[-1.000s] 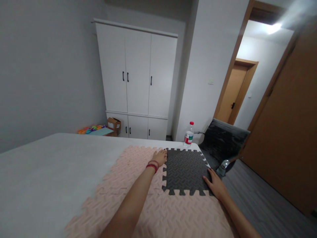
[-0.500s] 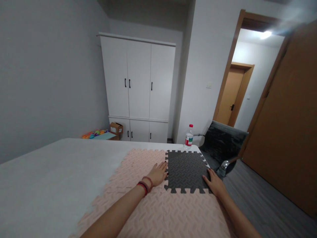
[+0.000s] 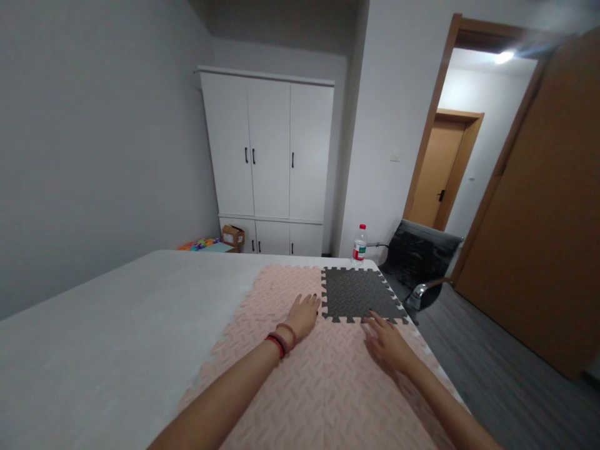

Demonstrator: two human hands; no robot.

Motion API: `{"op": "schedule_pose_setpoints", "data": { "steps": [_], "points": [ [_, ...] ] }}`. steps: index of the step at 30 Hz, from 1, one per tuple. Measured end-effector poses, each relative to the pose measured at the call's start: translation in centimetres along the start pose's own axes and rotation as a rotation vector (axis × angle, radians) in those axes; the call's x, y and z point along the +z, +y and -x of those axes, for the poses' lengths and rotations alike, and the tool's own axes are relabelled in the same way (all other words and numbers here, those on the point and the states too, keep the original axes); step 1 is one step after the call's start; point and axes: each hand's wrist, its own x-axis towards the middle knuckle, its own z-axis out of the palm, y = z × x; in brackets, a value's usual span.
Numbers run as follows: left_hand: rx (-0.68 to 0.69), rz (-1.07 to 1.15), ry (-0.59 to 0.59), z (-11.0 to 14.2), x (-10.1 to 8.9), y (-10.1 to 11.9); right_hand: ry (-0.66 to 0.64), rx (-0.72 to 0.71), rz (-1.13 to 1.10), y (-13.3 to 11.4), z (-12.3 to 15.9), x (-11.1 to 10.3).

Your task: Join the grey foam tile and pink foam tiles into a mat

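Note:
A dark grey foam mat tile (image 3: 360,292) with jigsaw edges lies at the far right corner of the table. Pink foam mat tiles (image 3: 323,381) border it on the left and on the near side. My left hand (image 3: 304,312) lies open on the pink foam, fingertips just left of the grey tile's edge, with red bands on the wrist. Fingers apart, my right hand (image 3: 387,340) is at the grey tile's near edge, its fingertips over the toothed seam. Neither hand holds anything.
On the white table (image 3: 140,306), a water bottle (image 3: 360,245) with a red cap stands behind the grey tile. A black chair (image 3: 417,259) is right of the table. Beyond are a white cabinet (image 3: 269,150), a cardboard box (image 3: 233,235) and a doorway.
My right hand has moved from the grey tile's right edge leftward to its near edge. My left hand stays beside the tile. The view has shifted slightly.

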Motion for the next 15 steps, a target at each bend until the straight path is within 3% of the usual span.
{"op": "schedule_pose_setpoints", "data": {
  "steps": [3,6,10,15],
  "points": [
    [0.029,0.054,-0.083,3.6,0.1,-1.5,-0.024,0.02,-0.231,-0.8,5.4,-0.8],
    [0.038,0.09,-0.129,5.5,0.7,-2.0,0.089,0.18,-0.392,0.0,10.7,-0.9],
    [0.016,0.123,-0.135,5.6,1.2,-1.9,0.228,0.314,-0.45,2.6,16.7,0.7],
    [-0.024,0.144,-0.101,5.7,1.0,-1.3,0.387,0.474,-0.482,7.0,23.1,4.1]
  ]
}}
